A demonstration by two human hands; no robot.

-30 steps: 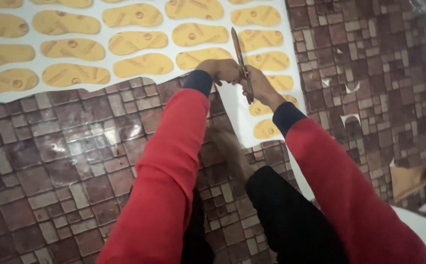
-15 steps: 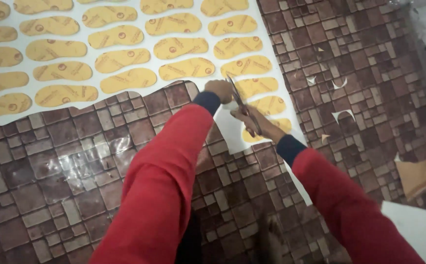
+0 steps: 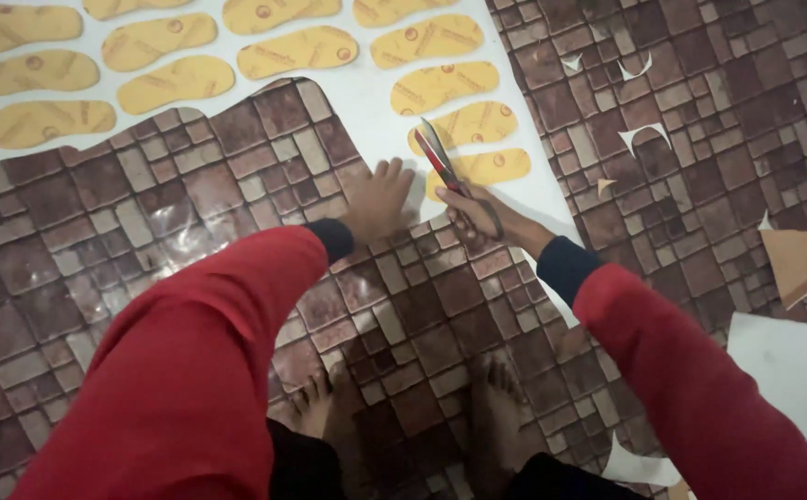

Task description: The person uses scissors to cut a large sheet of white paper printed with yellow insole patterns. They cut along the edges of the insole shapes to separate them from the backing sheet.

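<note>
1. Scissors [image 3: 442,159], red-handled with blades parted, are gripped in the right hand [image 3: 477,215], pointing away over the white sheet [image 3: 366,102].
2. Left hand [image 3: 380,196] lies flat, fingers spread and holding nothing, pressing the sheet's near edge just beside the scissors.
3. Bare feet [image 3: 496,398] stand nearest, on the brown tile-pattern floor [image 3: 98,241].
4. Yellow sole shapes [image 3: 297,51] are printed in rows across the sheet, farther off.
5. White scraps [image 3: 644,134] lie on the floor to the right.
</note>
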